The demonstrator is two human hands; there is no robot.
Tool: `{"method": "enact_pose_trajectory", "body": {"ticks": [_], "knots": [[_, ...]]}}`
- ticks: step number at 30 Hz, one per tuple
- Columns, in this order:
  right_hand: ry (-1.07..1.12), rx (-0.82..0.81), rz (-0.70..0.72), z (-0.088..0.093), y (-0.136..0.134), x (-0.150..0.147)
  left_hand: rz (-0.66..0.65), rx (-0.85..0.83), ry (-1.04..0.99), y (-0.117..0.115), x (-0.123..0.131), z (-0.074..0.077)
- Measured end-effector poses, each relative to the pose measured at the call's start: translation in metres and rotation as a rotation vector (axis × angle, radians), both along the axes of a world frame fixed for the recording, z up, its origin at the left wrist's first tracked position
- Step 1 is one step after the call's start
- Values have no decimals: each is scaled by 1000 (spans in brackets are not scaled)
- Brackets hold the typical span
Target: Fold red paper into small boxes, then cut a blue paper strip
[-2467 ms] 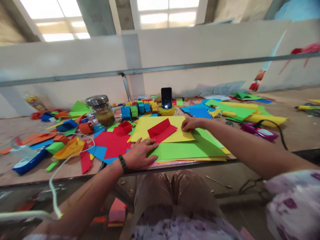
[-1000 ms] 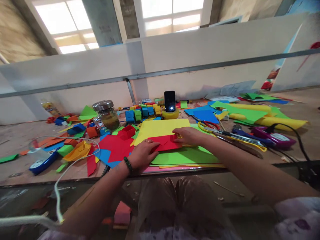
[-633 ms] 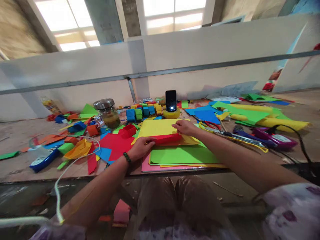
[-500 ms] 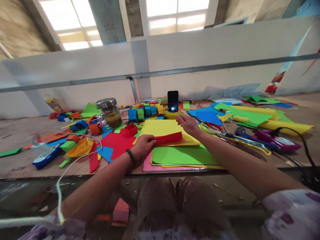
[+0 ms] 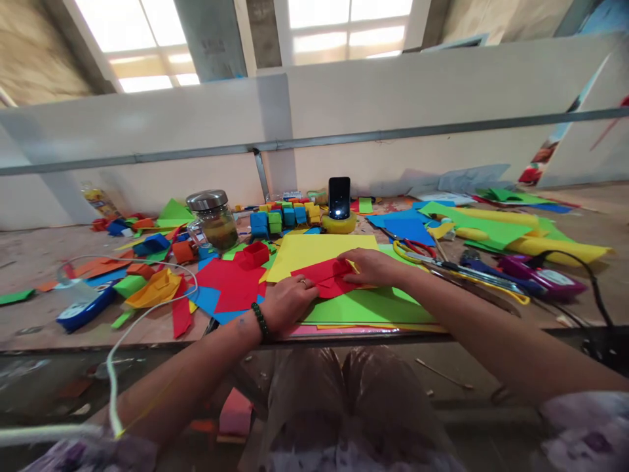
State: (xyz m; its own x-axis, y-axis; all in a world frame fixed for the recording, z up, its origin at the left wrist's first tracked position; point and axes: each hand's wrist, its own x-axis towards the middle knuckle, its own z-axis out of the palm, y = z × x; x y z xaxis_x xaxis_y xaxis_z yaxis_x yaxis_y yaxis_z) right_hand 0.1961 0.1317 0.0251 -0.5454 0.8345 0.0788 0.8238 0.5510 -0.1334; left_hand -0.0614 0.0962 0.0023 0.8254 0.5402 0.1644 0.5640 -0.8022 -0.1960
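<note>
A folded sheet of red paper [image 5: 327, 270] lies over a yellow sheet [image 5: 319, 248] and a green sheet [image 5: 366, 307] in front of me. On its lower left edge, my left hand [image 5: 291, 303] is closed, its fingers holding the paper down. My right hand [image 5: 369, 265] is closed round the right end, where the fold bulges a little. Part of the paper is hidden beneath my fingers. Left of my left hand is a flat red piece [image 5: 236, 283], with a small red paper box [image 5: 256, 254] behind it.
A lidded glass jar [image 5: 219, 226] and several small paper cubes [image 5: 275, 221] stand at the back. A phone [image 5: 339, 198] rests upright on a yellow round base. Scissors and a cutter lie to the right, near a purple device [image 5: 540, 275]. A white cable [image 5: 111, 367] crosses the left.
My right hand has come down and toward me onto the red paper. My left hand has shifted nearer along it. The paper, a raised strip before, now lies flatter.
</note>
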Motion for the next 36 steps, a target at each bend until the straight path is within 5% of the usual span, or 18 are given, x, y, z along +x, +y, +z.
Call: {"method": "enact_pose_trajectory", "body": {"ticks": [9, 14, 22, 28, 32, 36], "knots": [[-321, 136, -36, 14, 2, -48, -115, 52, -6, 3, 2, 0], [-401, 59, 78, 22, 8, -58, -138, 82, -37, 1, 0, -3], [-341, -35, 54, 25, 13, -58, -148, 132, -67, 0, -2, -6], [-133, -56, -34, 27, 30, -53, -71, 20, -155, -3, -1, -6], [42, -33, -174, 17, 55, -45, 182, -269, -503, 4, -2, -8], [217, 92, -315, 7, 65, -36, 349, -330, -648, 24, -4, -12]]}}
